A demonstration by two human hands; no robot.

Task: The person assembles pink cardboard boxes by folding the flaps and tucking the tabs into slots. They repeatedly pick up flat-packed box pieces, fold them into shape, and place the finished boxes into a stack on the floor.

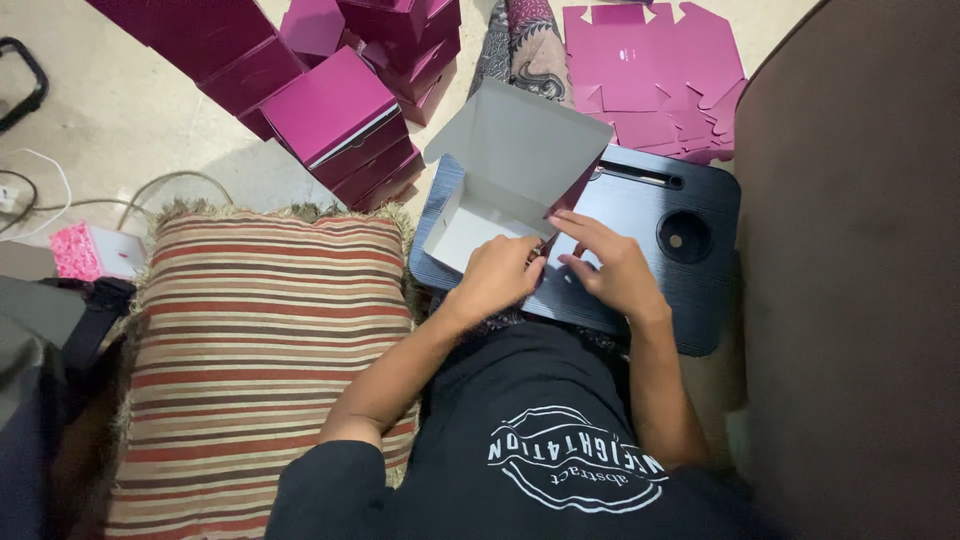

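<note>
An open cardboard box [480,215], white inside and magenta outside, rests on a dark lap tray [690,290] with its lid [520,140] raised. My left hand [497,275] grips the box's near wall. My right hand [610,265] presses the box's near right corner, fingers spread on the flap there. The two hands almost touch over the front edge of the box.
Finished magenta boxes [340,110] are stacked on the floor at the upper left. Flat magenta box blanks [650,70] lie at the upper right. A striped cushion [260,340] sits to my left, a brown seat [860,270] to my right, cables [60,190] at far left.
</note>
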